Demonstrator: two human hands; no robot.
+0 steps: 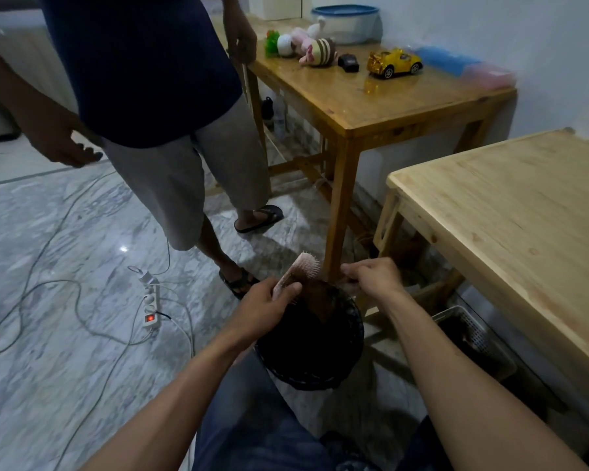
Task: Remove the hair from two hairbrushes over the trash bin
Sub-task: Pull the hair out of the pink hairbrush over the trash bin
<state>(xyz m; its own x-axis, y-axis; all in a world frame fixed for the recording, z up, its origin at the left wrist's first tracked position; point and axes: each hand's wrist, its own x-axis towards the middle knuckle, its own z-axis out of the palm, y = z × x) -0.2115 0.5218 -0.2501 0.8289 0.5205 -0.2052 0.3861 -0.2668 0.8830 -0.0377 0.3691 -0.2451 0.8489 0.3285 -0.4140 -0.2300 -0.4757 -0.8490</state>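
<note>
Head view, left to right: power strip (151, 304) with cables on marble floor, second person (170, 107) standing behind. Left hand (266, 305) grips pink hairbrush (298, 270), bristles facing right, held above black trash bin (312, 338). Right hand (374, 275) just beside brush, fingers pinched closed, whether on hair I cannot tell; light wooden table (510, 229) at right.

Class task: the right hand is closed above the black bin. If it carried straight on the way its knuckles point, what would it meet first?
Probably the hairbrush in the left hand: the right hand points left towards its bristles. Depth is unclear.
</note>
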